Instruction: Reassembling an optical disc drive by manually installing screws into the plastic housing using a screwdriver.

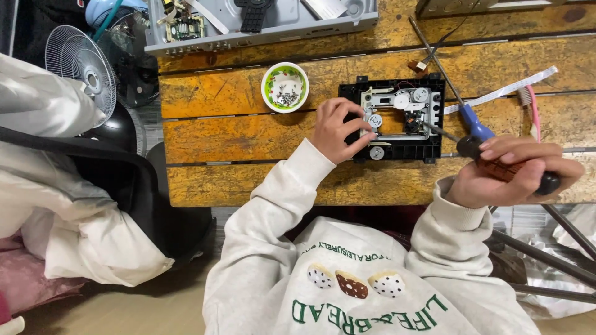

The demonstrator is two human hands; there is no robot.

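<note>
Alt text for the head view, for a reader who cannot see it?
A left hand steadies a black disc-drive mechanism on a worn yellow wooden table, while the right hand points a screwdriver at it. A small bowl of screws sits nearby.

Single head-worn view, steeply downward (close) over wooden table (248, 133).
</note>
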